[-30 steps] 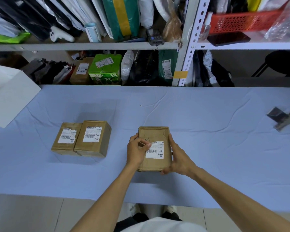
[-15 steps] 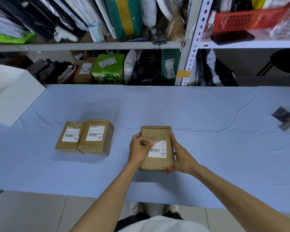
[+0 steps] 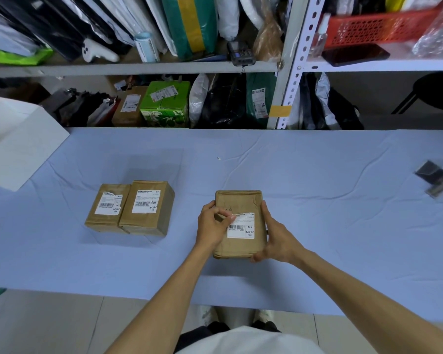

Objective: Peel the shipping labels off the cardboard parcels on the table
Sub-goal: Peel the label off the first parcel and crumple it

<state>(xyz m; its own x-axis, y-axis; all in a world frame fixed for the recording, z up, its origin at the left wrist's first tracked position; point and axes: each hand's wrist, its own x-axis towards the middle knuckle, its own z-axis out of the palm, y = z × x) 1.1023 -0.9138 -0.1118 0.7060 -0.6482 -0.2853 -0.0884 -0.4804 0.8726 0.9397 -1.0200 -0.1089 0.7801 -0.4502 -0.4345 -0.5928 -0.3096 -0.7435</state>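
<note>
While the cardboard parcel (image 3: 243, 247), near the middle of the table's (image 3: 330, 213) front edge, is gripped along its right side by the right hand (image 3: 279, 241), the upper left corner of its shipping label (image 3: 241, 227) is pinched by the left hand (image 3: 212, 224), and two more labelled parcels (image 3: 141, 221) are seen touching side by side toward the left end.

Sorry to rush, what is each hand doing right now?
Left hand: pinching a corner of the label.
Right hand: gripping the parcel by its side.
</note>
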